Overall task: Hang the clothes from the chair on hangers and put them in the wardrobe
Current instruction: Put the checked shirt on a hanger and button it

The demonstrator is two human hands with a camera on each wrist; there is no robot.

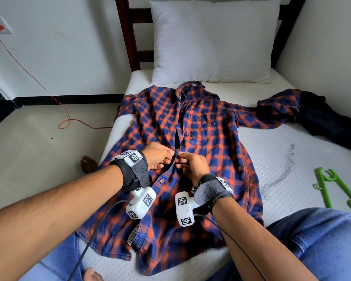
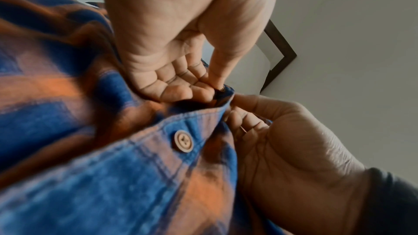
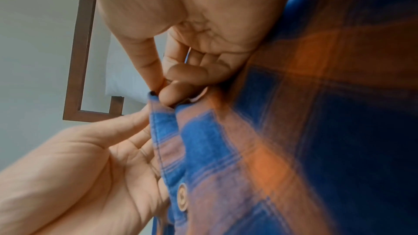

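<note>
Here: plaid shirt (image 1: 193,126) flat on bed (image 1: 282,151) | left hand (image 1: 157,156), right hand (image 1: 193,166) both pinch its placket

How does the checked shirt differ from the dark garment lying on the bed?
The checked shirt is orange and blue and spread flat; the dark garment is plain and crumpled. Both hands, left hand and right hand, pinch the shirt's front edges; nothing touches the dark garment. Both lie on the bed.

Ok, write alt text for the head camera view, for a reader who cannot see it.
Two hands, left hand and right hand, pinch the front edges of a blue and orange plaid shirt spread flat on a white bed. A white pillow lies beyond its collar, and a green hanger lies to the right.
</note>
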